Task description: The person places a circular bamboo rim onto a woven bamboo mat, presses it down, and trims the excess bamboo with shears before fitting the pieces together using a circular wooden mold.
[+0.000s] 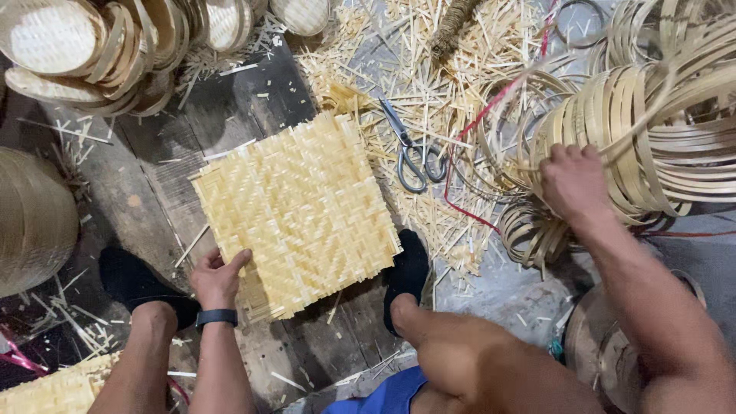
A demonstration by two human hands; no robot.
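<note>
Down on the wooden floor (153,165), a square woven bamboo mat (299,211) lies flat between the person's two feet in black socks, its far corner reaching toward a pair of scissors (414,153). The left hand (218,277) grips the mat's near left edge, thumb on top of the weave and fingers curled under it; a dark band sits on that wrist. The right hand (573,182) is stretched out well away from the mat, its fingers closed into a stack of bamboo strip hoops (652,138), though whether it pinches one hoop or several cannot be told. Loose bamboo offcuts (429,69) litter the floor around the scissors, and a red cord (468,130) runs through them beside the hoops. Finished round woven trays (100,46) are piled at the upper left, and another woven mat (54,387) shows at the lower left corner.
</note>
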